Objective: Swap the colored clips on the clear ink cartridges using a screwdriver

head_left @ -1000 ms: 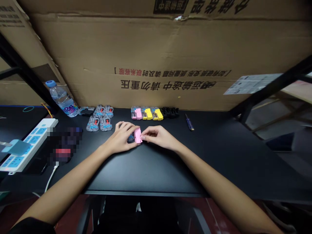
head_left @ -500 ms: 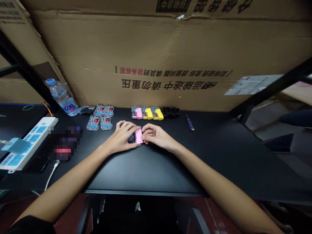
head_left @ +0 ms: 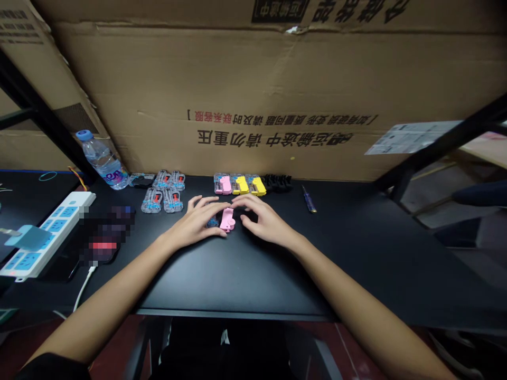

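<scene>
A small pink plastic piece (head_left: 227,219), joined to a clear part with blue bits (head_left: 212,221), is at the middle of the black desk. My left hand (head_left: 199,220) curves around it, thumb at the near end and fingers at the far end, gripping it. Part of the clear half is hidden under that hand. On its other side my right hand (head_left: 264,220) is open, thumb and fingers apart, with nothing in it. Its fingertips are by the far end of the piece, close to my left fingertips.
Behind the hands stand clear cases with pink (head_left: 224,184) and yellow (head_left: 240,184) tops, beside black parts (head_left: 278,182). Several clear cases (head_left: 163,192) lie left. A screwdriver (head_left: 309,200) is at right; a bottle (head_left: 103,161) and power strip (head_left: 53,232) are far left. Cardboard (head_left: 253,79) walls the back.
My right thumb and fingers have come off the pink piece and spread apart. The pink piece now shows a rounded knob on its right side. My left hand stays around it.
</scene>
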Demonstrator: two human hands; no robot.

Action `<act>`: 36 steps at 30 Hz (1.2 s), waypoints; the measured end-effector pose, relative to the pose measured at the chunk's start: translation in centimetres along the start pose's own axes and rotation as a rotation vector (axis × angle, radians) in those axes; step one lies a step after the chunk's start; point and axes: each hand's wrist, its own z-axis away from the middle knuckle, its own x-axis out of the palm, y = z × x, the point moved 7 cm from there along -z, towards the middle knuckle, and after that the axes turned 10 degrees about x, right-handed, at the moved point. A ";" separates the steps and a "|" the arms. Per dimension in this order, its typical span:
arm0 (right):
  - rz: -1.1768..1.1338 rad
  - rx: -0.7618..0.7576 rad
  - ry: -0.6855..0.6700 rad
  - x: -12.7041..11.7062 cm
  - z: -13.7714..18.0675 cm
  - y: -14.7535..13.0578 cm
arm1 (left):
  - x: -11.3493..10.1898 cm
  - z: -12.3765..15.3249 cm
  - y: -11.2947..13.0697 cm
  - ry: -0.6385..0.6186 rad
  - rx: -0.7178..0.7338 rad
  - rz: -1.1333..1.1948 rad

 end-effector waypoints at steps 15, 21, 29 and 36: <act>0.160 -0.047 -0.133 0.6 0.4 0.0 | -1.9 1.2 -1.9 -0.025 -0.066 -0.123; 0.199 0.005 -0.148 0.7 0.3 1.6 | -1.7 1.3 -2.2 -0.044 -0.087 -0.124; 0.228 0.062 -0.108 -0.5 0.0 2.4 | -1.3 1.3 -2.0 -0.063 -0.080 -0.095; 0.164 0.123 -0.077 -0.2 0.0 1.4 | -1.4 0.9 -1.9 0.063 0.011 0.143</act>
